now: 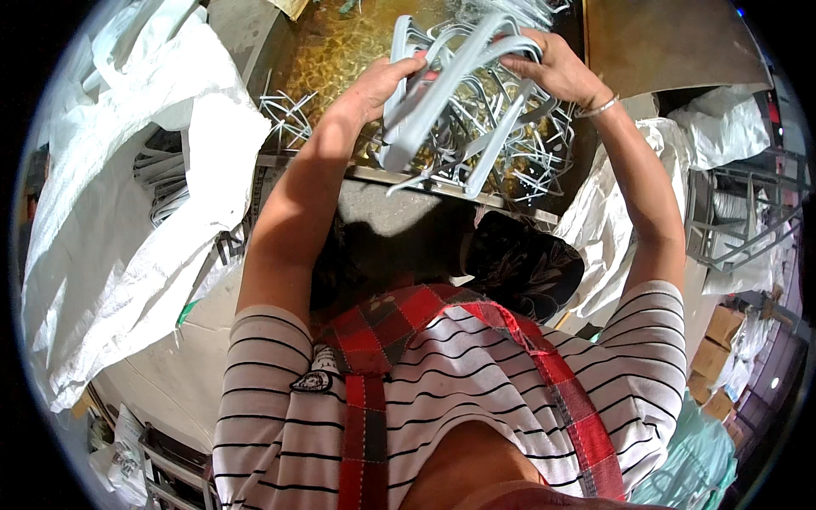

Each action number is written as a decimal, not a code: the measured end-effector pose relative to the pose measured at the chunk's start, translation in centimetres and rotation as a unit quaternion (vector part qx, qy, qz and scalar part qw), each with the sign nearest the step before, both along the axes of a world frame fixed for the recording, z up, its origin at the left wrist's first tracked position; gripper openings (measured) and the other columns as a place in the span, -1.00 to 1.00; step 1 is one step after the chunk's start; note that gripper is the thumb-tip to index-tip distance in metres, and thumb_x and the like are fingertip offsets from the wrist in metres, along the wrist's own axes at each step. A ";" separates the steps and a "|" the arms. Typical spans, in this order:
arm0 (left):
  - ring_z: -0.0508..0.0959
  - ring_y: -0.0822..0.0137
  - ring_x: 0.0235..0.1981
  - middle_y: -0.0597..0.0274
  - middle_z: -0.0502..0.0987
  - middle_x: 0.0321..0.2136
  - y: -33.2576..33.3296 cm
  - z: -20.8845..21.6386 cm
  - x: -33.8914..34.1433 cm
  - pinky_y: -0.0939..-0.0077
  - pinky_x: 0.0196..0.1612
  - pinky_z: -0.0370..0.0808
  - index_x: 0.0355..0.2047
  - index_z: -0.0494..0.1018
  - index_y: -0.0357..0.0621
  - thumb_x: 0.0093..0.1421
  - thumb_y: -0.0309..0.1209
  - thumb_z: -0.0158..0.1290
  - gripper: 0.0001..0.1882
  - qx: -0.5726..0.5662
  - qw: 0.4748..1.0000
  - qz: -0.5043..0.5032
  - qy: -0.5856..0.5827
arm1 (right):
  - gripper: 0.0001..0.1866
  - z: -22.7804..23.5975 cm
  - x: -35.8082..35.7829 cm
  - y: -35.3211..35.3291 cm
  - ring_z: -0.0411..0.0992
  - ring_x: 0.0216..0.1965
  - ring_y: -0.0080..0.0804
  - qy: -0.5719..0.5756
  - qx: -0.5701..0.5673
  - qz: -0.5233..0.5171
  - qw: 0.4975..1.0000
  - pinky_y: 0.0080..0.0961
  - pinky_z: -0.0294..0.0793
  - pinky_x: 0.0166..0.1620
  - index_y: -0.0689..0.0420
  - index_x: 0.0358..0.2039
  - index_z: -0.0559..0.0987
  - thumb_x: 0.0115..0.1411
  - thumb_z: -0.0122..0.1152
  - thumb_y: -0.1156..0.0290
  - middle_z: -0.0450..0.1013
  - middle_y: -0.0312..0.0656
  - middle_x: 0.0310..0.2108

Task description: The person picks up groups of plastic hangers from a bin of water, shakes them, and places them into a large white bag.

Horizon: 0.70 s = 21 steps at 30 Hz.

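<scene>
Both my arms reach forward over a shallow tank of water (327, 38). My left hand (382, 85) grips the left side of a bundle of curved light grey plastic frames (433, 93); something red shows by its fingertips. On the right, my right hand (557, 72) is closed around the same bundle, and its wrist wears a bracelet (597, 107). The frames are tilted, their long bars slanting down toward me. Under and around them, thin white plastic strips (540, 161) lie tangled in the water. The bundle covers part of both hands' fingers.
A large white woven sack (212, 127) stands open at left with grey strips (161, 170) inside. The tank's metal rim (408, 180) runs close to me. A brown panel (671, 42), white sacks (654, 161) and a metal rack (752, 208) are at right; cardboard boxes (714, 344) sit lower right.
</scene>
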<state>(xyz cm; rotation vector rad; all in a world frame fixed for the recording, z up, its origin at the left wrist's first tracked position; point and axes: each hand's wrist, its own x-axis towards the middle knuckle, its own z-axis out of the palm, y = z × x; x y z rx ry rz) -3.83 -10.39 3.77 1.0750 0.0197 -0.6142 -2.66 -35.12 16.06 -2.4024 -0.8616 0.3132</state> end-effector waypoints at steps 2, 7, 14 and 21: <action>0.52 0.49 -0.38 0.27 0.53 -0.40 0.8 -0.1 0.3 0.68 -0.29 0.45 -0.13 0.42 -0.21 0.15 -0.27 -0.06 -0.65 0.037 0.999 -0.003 0.004 | -0.76 -0.3 0.2 0.7 0.34 -0.36 -0.56 -0.005 0.059 -0.064 0.996 -0.56 0.36 -0.24 0.14 -0.17 0.45 0.12 0.10 0.41 0.44 -0.24 -0.38; 0.48 0.59 -0.52 0.26 0.52 -0.48 2.3 1.9 0.7 0.78 -0.46 0.45 -0.21 0.41 -0.24 0.11 -0.09 0.03 -0.56 -0.100 0.994 0.018 -0.034 | -0.56 -2.2 2.0 2.6 0.32 -0.14 0.04 -0.223 0.053 -0.016 0.973 -0.29 0.28 -0.02 0.20 -0.11 0.36 -0.10 0.03 0.57 0.35 0.12 -0.20; 0.50 0.53 -0.49 0.06 0.54 -0.40 2.4 4.4 -0.3 0.76 -0.40 0.45 -0.13 0.37 -0.31 -0.08 0.01 0.17 -0.33 -0.213 0.958 -0.127 -0.144 | -0.56 -2.8 3.4 4.8 0.30 -0.21 0.13 -0.241 0.043 -0.129 0.961 -0.17 0.31 -0.15 0.22 -0.09 0.28 -0.07 0.00 0.54 0.32 0.18 -0.24; 0.54 0.38 -0.39 0.03 0.54 -0.38 3.2 5.9 -1.3 0.60 -0.29 0.48 -0.31 0.46 -0.35 0.01 -0.40 0.13 -0.72 0.090 0.979 0.054 -0.172 | -0.57 -4.4 5.0 5.7 0.35 -0.21 0.07 -0.196 0.122 -0.124 0.965 -0.22 0.35 -0.19 0.24 -0.16 0.33 -0.12 0.07 0.48 0.36 0.19 -0.29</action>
